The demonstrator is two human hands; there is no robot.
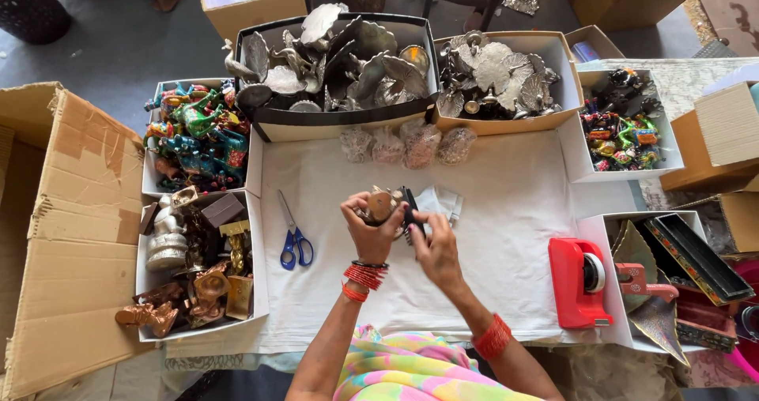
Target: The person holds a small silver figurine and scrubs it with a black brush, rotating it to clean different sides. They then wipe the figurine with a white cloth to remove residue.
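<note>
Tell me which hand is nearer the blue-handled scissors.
Left. The left hand, holding a small metal figurine, is just right of the scissors; the right hand sits farther right, beyond the left.

We see a white cloth (pixel 490 235) over the table, blue-handled scissors (pixel 295 243) on it, and a red tape dispenser (pixel 575 282). The metal figurine (pixel 379 205) is dull brass-brown. Red bangles (pixel 362 278) ring our left wrist. Silver leaf-shaped pieces (pixel 340 61) fill a black-edged box; painted figurines (pixel 198 136) show green, blue and red. Our garment (pixel 411 365) is pink, yellow and green in soft patches.
</note>
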